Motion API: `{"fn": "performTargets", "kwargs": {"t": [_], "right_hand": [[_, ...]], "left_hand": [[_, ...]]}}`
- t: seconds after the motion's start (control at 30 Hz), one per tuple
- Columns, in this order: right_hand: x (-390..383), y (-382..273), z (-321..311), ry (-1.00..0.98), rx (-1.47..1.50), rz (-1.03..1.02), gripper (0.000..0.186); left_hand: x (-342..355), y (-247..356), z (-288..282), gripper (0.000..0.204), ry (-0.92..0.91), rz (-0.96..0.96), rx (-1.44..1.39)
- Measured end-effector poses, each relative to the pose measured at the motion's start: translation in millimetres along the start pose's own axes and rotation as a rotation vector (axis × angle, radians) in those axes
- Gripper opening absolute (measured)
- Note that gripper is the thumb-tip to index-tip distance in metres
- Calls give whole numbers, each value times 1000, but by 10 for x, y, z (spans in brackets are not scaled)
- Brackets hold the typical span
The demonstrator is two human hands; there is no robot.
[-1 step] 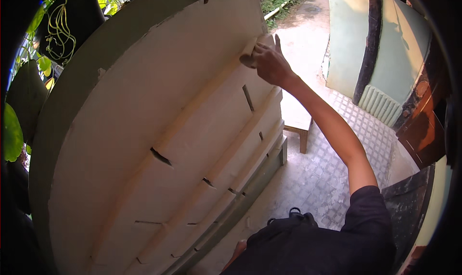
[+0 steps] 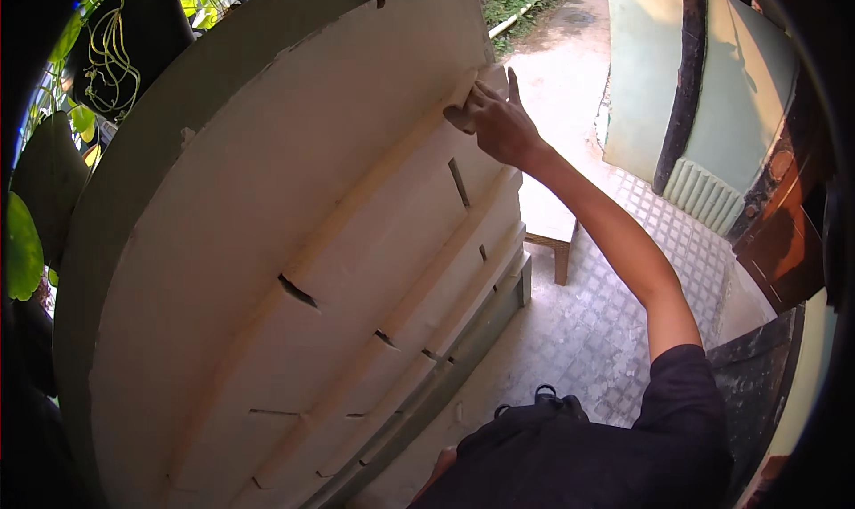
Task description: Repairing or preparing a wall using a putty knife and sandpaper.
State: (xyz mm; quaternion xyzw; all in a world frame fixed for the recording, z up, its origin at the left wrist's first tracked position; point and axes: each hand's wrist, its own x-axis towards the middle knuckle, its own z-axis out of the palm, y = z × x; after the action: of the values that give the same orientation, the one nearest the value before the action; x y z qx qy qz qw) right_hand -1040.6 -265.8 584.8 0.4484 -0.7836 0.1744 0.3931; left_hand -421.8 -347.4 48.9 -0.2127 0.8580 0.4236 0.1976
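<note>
A large pale panel (image 2: 232,197) with stepped ledges and dark slots takes up the left and middle of the view. My right hand (image 2: 503,124) reaches out to the far end of its uppermost ledge (image 2: 356,193). The fingers are bent and pressed together against that ledge, with one finger sticking up. Something small seems pinched under them, but I cannot make out what it is. Only a sliver of my left arm or hand (image 2: 443,463) shows at the lower edge, beside my dark shirt; its fingers are hidden.
A grey-green border (image 2: 125,188) runs round the panel's outer edge. Leafy plants and dark pots (image 2: 134,46) crowd the far left. Behind my right arm stands a pale-topped table (image 2: 548,211) on a patterned tile floor (image 2: 606,322). A pale green wall (image 2: 739,90) with a dark post (image 2: 681,90) is at right.
My right hand has shifted very slightly at the ledge's far end, and its fingers have changed angle a little. The panel has stayed in place.
</note>
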Motion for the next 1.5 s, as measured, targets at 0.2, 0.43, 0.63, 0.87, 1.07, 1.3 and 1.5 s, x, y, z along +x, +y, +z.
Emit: {"fn": "performTargets", "kwargs": {"t": [0.2,0.43,0.63,0.87,1.07,1.3,1.5], "right_hand": [[60,-239,-115,-74,-135,-81,26],[89,-145,-142,-189,-26,-33,18],[546,-162,-7,-25,110,235,17],[902,37,320,166,481,489,25],[923,-21,375,266,308,355,30],[1036,364,-84,-439,603,381,43],[1156,587,38,-298,442,628,44]], "left_hand": [[196,-333,210,34,99,-98,-43],[559,-215,287,32,114,-382,-338],[503,-100,178,32,30,-497,-557],[366,26,227,33,71,-497,-422],[139,383,84,34,97,-472,-446],[-79,522,32,35,176,-445,-497],[-18,-63,281,33,10,-252,-162]]}}
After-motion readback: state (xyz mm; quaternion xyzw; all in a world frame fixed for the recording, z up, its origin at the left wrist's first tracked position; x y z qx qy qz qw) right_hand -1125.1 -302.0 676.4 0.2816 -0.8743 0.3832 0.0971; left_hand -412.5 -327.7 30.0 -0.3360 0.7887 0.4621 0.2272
